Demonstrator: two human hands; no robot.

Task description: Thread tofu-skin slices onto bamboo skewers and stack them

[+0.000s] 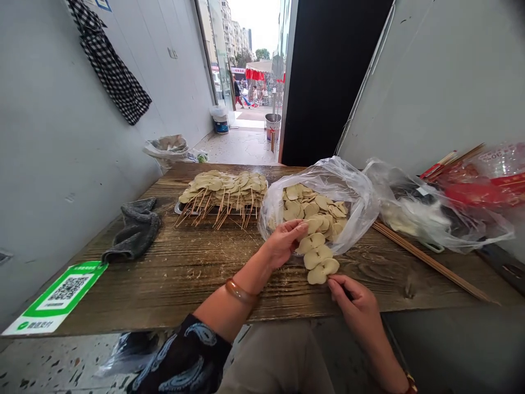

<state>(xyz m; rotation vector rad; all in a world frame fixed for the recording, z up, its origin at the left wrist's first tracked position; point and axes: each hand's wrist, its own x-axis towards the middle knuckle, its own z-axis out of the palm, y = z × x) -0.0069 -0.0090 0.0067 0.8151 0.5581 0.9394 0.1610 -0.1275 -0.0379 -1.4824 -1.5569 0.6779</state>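
Over the table's front part, a skewer of thin pale slices [318,257], which look like potato slices, is held between my two hands. My left hand [285,243] pinches a slice at the upper end, by the bag's near edge. My right hand [355,298] is closed at the lower end, thumb and fingertips together beside the lowest slice; the stick itself is mostly hidden. Just beyond, an open clear plastic bag [361,205] holds many loose slices [301,205]. To its left, finished skewers [225,189] are piled on a metal tray [179,208], sticks pointing towards me.
A bundle of bare wooden sticks [435,262] lies on the right of the wooden table [184,284]. Plastic bags [443,219] crowd the right end. A dark grey cloth [135,230] and a green QR code card [57,295] lie on the left.
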